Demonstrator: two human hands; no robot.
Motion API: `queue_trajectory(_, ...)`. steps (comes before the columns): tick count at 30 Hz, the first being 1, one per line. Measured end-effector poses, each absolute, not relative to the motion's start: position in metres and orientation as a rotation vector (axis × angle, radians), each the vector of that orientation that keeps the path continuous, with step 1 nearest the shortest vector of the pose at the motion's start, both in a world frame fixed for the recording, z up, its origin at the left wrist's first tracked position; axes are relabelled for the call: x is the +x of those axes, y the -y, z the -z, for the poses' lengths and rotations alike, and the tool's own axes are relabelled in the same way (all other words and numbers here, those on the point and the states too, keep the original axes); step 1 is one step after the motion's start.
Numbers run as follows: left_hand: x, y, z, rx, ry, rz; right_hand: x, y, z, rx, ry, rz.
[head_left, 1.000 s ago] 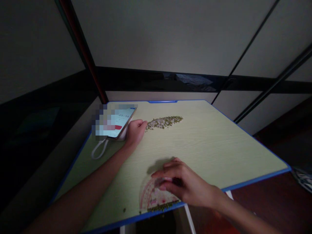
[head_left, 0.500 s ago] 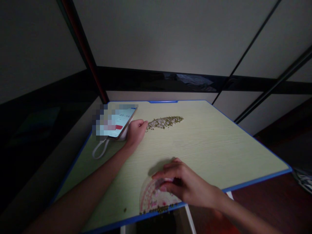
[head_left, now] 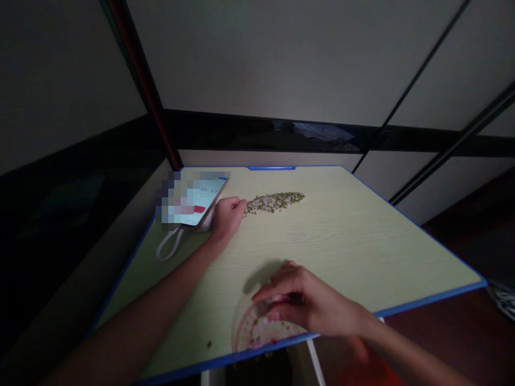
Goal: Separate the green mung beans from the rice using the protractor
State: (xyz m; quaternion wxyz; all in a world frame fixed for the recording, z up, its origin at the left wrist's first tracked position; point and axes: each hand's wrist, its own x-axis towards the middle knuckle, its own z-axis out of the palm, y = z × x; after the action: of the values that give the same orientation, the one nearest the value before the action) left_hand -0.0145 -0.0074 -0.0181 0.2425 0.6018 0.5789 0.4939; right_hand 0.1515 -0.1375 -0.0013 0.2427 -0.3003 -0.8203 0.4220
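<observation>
A clear protractor with pink markings point(head_left: 246, 327) lies at the near edge of the table, held by my right hand point(head_left: 303, 300) with its thumb and fingers pinched on the far rim. My left hand point(head_left: 228, 217) is closed in a fist on the tabletop, and whatever it may hold is hidden. It sits between a phone point(head_left: 207, 201) and a long pile of small green beans mixed with pale grains point(head_left: 276, 202), close to the pile's left end. One stray green bean point(head_left: 208, 344) lies left of the protractor.
The pale wood tabletop point(head_left: 341, 236) has a blue rim. Below its near edge is an open white-sided container point(head_left: 316, 362) with a dark inside. The phone leans on a white stand with a strap loop point(head_left: 169, 249). Cabinet panels point(head_left: 257, 69) rise behind the table.
The row of green beans along the protractor's near edge has gone over the table edge, towards the container below. My left hand stays in place.
</observation>
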Motion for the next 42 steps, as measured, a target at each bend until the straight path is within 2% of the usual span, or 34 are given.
queue_trajectory(6,-0.014,0.008,0.018,1.648,-1.578,-1.354,0.139,0.122,-0.004,-0.793,2.155,-1.328)
queue_trajectory(17,-0.013,0.012,0.013,1.662,-1.575,-1.337,0.084,0.097,-0.009,-0.35,2.404,-1.169)
queue_trajectory(21,-0.012,0.014,0.013,1.661,-1.564,-1.334,0.082,0.096,-0.013,-0.238,2.468,-1.212)
queue_trajectory(31,-0.012,0.013,0.014,1.654,-1.538,-1.348,0.107,0.099,-0.01,-0.31,2.403,-1.337)
queue_trajectory(42,-0.013,0.011,0.017,1.666,-1.541,-1.364,0.127,0.106,-0.01,-0.427,2.362,-1.299)
